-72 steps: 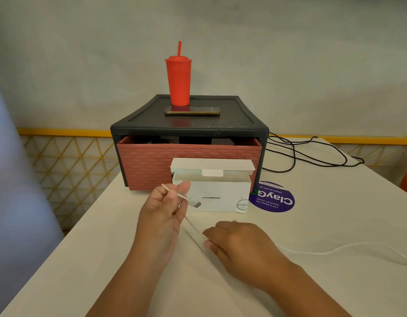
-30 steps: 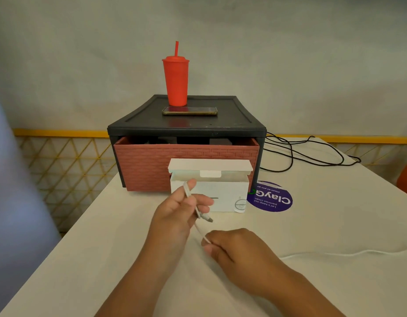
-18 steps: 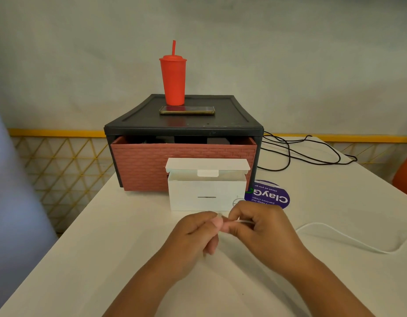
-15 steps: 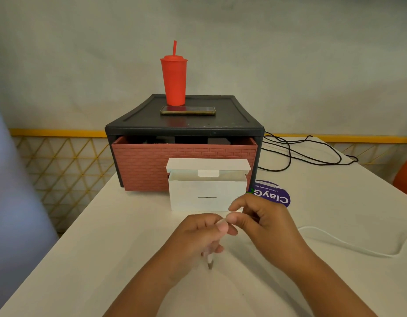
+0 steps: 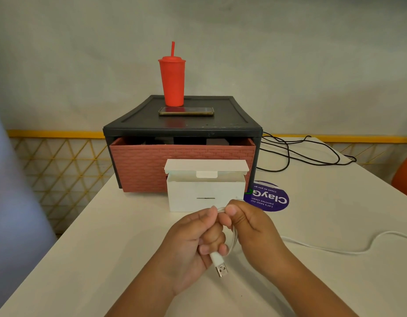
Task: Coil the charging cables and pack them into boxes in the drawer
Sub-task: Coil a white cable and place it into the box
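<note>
A white charging cable (image 5: 335, 250) trails across the table from the right into my hands. My left hand (image 5: 188, 245) grips a short loop of it, with the USB plug (image 5: 219, 265) sticking out below the fingers. My right hand (image 5: 252, 227) pinches the top of the same loop beside the left thumb. Just behind my hands stands a white box (image 5: 206, 193) with its lid flipped up. Behind the box is the brick-patterned drawer (image 5: 140, 165), pulled partly out of a black cabinet (image 5: 138, 124); dark shapes show inside it.
A red tumbler with a straw (image 5: 172, 81) and a phone (image 5: 186, 110) rest on the cabinet top. A black cable (image 5: 300, 154) lies tangled to the cabinet's right. A purple round sticker (image 5: 270, 199) is on the table beside the box. The table's left edge runs diagonally.
The hands have come together above the table. The cable's first loop has formed in my left hand, the plug now hangs downward, and the loose cable at right has been drawn closer.
</note>
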`<state>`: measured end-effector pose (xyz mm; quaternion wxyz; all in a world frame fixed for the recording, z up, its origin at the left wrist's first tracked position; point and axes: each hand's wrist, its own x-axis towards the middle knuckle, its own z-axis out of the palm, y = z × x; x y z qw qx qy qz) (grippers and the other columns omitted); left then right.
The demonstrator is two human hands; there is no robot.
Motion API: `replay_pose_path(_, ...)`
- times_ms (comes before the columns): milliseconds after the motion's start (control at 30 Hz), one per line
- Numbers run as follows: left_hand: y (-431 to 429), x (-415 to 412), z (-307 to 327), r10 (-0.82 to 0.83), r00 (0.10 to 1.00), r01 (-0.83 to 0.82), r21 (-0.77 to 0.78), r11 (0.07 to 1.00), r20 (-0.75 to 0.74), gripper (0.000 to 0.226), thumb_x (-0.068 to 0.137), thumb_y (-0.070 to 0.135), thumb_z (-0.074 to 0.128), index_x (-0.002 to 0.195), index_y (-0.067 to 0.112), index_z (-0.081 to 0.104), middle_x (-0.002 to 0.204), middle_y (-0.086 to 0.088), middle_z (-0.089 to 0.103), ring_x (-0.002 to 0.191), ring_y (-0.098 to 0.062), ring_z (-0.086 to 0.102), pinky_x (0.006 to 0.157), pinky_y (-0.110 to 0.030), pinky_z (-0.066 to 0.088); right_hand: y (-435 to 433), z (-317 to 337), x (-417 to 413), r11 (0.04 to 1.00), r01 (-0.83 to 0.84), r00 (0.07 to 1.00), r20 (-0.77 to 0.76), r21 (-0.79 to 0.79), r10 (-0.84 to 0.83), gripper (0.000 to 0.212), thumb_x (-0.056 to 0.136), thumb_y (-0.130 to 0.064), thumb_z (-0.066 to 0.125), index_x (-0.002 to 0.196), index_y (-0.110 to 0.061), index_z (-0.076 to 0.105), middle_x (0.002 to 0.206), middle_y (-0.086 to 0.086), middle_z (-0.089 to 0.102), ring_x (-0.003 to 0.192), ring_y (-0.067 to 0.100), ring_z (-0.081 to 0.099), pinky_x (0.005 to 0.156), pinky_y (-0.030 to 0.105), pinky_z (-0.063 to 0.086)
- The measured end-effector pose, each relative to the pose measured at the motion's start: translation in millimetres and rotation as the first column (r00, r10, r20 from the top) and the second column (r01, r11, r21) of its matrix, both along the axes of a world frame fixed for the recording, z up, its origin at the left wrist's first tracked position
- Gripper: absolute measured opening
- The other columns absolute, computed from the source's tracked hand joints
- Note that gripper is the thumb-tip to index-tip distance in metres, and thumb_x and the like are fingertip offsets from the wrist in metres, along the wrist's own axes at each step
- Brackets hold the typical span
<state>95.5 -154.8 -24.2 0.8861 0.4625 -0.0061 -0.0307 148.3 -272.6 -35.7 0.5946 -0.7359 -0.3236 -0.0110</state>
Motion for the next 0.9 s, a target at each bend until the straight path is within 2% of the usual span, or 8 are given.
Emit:
replay_pose_path(167, -0.4, 3.0, -4.8, 0.063, 0.997, -0.059, 0.120, 0.991, -0.036, 0.030, 0.077, 0.032, 0.055, 0.055, 0.010, 0.056, 0.042, 0.001, 0.029, 0.039, -0.011, 0.030, 0.054, -0.025, 0.049, -1.0, -5.6, 3.7, 0.998, 0.046, 0.999, -0.011, -0.053, -0.046, 0.036, 0.087, -0.046, 0.040, 0.056, -0.028, 0.046, 0.053, -0.014, 0.048, 0.053, 0.002, 0.041, 0.053, 0.014, 0.032)
replay_pose_path(233, 1.4, 5.7, -9.0, 0.082, 0.997, -0.081, 0.284, 0.955, 0.009, 0.036, 0.081, 0.037, 0.062, 0.054, 0.015, 0.057, 0.048, -0.001, 0.042, 0.048, -0.013, 0.041, 0.065, -0.026, 0.050, -1.9, -6.7, 5.3, 0.992, 0.091, 0.996, 0.032, -0.086, -0.089, 0.041, 0.089, -0.050, 0.040, 0.058, -0.023, 0.045, 0.055, -0.014, 0.050, 0.056, 0.002, 0.043, 0.055, 0.015, 0.034)
replay_pose_path(333, 8.0, 8.4, -11.9, 0.076, 0.996, -0.093, 0.541, 0.836, 0.054, 0.016, 0.067, 0.038, 0.067, 0.059, 0.025, 0.063, 0.062, 0.003, 0.054, 0.066, -0.013, 0.052, 0.074, -0.030, 0.048, -5.2, -4.0, 8.8, 0.979, 0.174, 0.983, 0.080, -0.105, -0.166, 0.039, 0.087, -0.049, 0.035, 0.060, -0.023, 0.045, 0.055, -0.008, 0.048, 0.058, 0.002, 0.045, 0.055, 0.016, 0.035)
replay_pose_path(433, 12.6, 9.2, -12.7, 0.046, 0.999, -0.040, 0.641, 0.766, 0.007, 0.015, 0.061, 0.028, 0.071, 0.068, 0.018, 0.062, 0.063, 0.001, 0.054, 0.059, -0.012, 0.051, 0.063, -0.025, 0.045, -10.8, -4.0, 15.3, 0.944, 0.297, 0.948, 0.160, -0.142, -0.274, 0.041, 0.087, -0.052, 0.032, 0.060, -0.023, 0.042, 0.056, -0.007, 0.045, 0.057, 0.004, 0.044, 0.054, 0.018, 0.034)
replay_pose_path(567, 9.2, 6.8, -9.6, 0.041, 0.998, 0.001, 0.702, 0.712, -0.042, 0.012, 0.076, 0.005, 0.070, 0.080, 0.011, 0.061, 0.059, 0.000, 0.063, 0.054, -0.009, 0.056, 0.056, -0.019, 0.045, -15.1, -5.3, 18.1, 0.895, 0.391, 0.907, 0.254, -0.213, -0.335, 0.044, 0.090, -0.056, 0.026, 0.061, -0.025, 0.038, 0.058, -0.006, 0.046, 0.055, 0.008, 0.042, 0.053, 0.025, 0.034)
replay_pose_path(733, 4.1, 6.7, -10.8, 0.154, 0.988, -0.109, 0.713, 0.692, 0.001, 0.024, 0.068, 0.014, 0.077, 0.087, 0.015, 0.060, 0.060, 0.000, 0.067, 0.057, -0.010, 0.060, 0.058, -0.021, 0.044, -14.1, -0.2, 13.5, 0.875, 0.411, 0.895, 0.298, -0.258, -0.332, 0.038, 0.083, -0.049, 0.021, 0.070, -0.021, 0.043, 0.065, -0.003, 0.050, 0.063, 0.014, 0.048, 0.060, 0.032, 0.040)
replay_pose_path(833, 0.5, 5.8, -12.5, 0.250, 0.964, -0.221, 0.805, 0.551, 0.094, 0.024, 0.073, 0.014, 0.074, 0.085, 0.024, 0.057, 0.063, 0.002, 0.069, 0.055, -0.006, 0.061, 0.056, -0.015, 0.044, -12.6, 0.5, 11.0, 0.826, 0.446, 0.875, 0.362, -0.344, -0.322, 0.029, 0.094, -0.041, 0.026, 0.081, -0.022, 0.044, 0.074, -0.004, 0.050, 0.070, 0.013, 0.048, 0.065, 0.029, 0.042)
replay_pose_path(900, 0.7, 4.5, -13.7, 0.297, 0.934, -0.312, 0.856, 0.412, 0.197, 0.027, 0.074, 0.016, 0.071, 0.084, 0.030, 0.051, 0.065, 0.003, 0.069, 0.057, -0.005, 0.062, 0.056, -0.014, 0.047, -14.1, 1.3, 12.1, 0.809, 0.449, 0.876, 0.366, -0.379, -0.314, 0.028, 0.096, -0.039, 0.026, 0.078, -0.023, 0.041, 0.072, -0.005, 0.048, 0.072, 0.014, 0.048, 0.065, 0.029, 0.041)
